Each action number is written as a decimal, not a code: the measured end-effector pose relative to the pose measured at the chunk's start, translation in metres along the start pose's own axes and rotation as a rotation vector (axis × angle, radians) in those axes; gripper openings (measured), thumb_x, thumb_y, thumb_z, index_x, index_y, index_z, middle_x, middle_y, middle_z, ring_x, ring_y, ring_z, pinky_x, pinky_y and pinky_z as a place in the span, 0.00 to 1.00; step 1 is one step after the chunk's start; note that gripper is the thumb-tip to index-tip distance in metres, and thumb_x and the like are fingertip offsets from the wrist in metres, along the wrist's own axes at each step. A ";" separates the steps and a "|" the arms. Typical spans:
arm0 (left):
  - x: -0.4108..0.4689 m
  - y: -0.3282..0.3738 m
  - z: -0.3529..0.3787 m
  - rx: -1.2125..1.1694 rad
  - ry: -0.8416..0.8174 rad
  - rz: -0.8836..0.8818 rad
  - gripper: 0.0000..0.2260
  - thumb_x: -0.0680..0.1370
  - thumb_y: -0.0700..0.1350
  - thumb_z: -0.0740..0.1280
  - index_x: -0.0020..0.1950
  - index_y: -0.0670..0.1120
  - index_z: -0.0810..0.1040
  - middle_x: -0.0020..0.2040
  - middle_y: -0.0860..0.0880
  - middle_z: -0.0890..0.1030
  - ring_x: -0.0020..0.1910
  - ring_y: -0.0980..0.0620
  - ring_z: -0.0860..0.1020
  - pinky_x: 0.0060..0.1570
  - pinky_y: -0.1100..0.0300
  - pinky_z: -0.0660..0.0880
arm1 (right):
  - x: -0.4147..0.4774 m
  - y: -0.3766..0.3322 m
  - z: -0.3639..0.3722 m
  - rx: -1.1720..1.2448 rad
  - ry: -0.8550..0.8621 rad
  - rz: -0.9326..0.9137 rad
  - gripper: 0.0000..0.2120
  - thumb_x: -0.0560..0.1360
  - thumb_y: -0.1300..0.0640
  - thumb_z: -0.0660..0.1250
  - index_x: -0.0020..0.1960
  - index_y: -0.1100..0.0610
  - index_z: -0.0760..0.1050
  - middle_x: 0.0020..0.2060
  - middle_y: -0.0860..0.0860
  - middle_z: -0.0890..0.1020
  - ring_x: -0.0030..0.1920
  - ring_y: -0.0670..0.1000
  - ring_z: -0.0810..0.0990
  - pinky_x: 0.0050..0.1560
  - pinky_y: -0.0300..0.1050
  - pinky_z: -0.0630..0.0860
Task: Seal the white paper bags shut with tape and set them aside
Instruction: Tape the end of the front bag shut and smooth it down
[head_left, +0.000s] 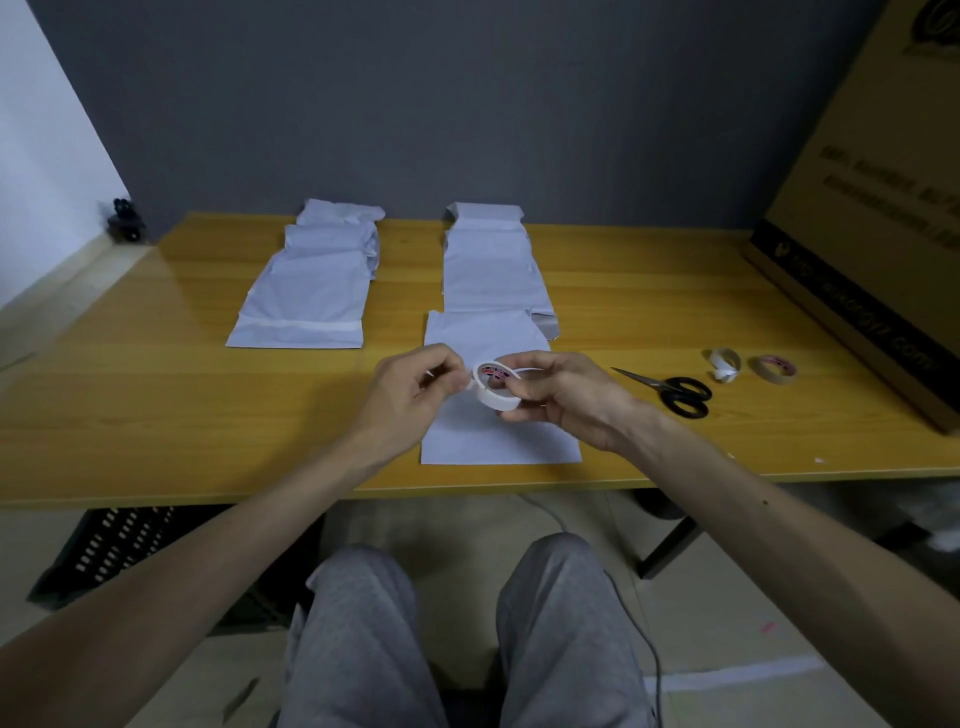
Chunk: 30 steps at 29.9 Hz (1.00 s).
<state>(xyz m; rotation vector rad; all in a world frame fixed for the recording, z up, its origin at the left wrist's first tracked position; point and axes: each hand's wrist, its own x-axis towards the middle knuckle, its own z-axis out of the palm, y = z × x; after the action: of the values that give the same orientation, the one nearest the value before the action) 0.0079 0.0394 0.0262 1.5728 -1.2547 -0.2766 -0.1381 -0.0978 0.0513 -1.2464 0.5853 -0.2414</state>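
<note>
Tape (492, 388) hovers over the near bag (498, 441), right hand (563, 397) fingers curled round the roll, left hand (410, 387) pinching its loose end. Behind that bag lie a left stack (306, 291) and right stack (488, 265); right of it, scissors (670, 389).

table (156, 410) | white paper bags (306, 291) | scissors (670, 391) | small tape rolls (775, 366) | cardboard box (857, 208)

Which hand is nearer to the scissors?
Right. The right hand grips the tape roll just left of the scissors, not touching them; the left hand pinches at the roll's other side, farther left.
</note>
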 end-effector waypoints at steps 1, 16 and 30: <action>0.000 0.000 -0.002 0.001 0.013 0.000 0.07 0.77 0.37 0.67 0.40 0.43 0.76 0.33 0.52 0.75 0.34 0.52 0.70 0.36 0.57 0.68 | 0.000 -0.001 -0.002 -0.021 -0.003 -0.011 0.12 0.75 0.71 0.65 0.58 0.67 0.76 0.47 0.59 0.82 0.43 0.51 0.84 0.39 0.42 0.81; -0.012 -0.011 -0.016 -0.289 0.019 -0.315 0.08 0.75 0.50 0.68 0.41 0.47 0.80 0.35 0.48 0.78 0.33 0.54 0.76 0.36 0.65 0.75 | -0.002 0.004 0.007 -0.191 0.145 -0.269 0.13 0.68 0.69 0.74 0.52 0.67 0.78 0.39 0.58 0.82 0.39 0.56 0.82 0.41 0.49 0.82; -0.016 -0.023 -0.046 -0.495 0.124 -0.610 0.26 0.72 0.63 0.62 0.40 0.40 0.80 0.31 0.48 0.76 0.28 0.53 0.72 0.32 0.61 0.74 | -0.001 -0.004 0.015 -0.385 0.208 -0.404 0.12 0.67 0.72 0.75 0.45 0.64 0.75 0.43 0.66 0.80 0.42 0.60 0.84 0.40 0.47 0.82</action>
<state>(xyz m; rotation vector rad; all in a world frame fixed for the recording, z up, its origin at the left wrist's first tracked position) 0.0470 0.0757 0.0199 1.4644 -0.5215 -0.7973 -0.1301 -0.0863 0.0580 -1.7249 0.5698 -0.6240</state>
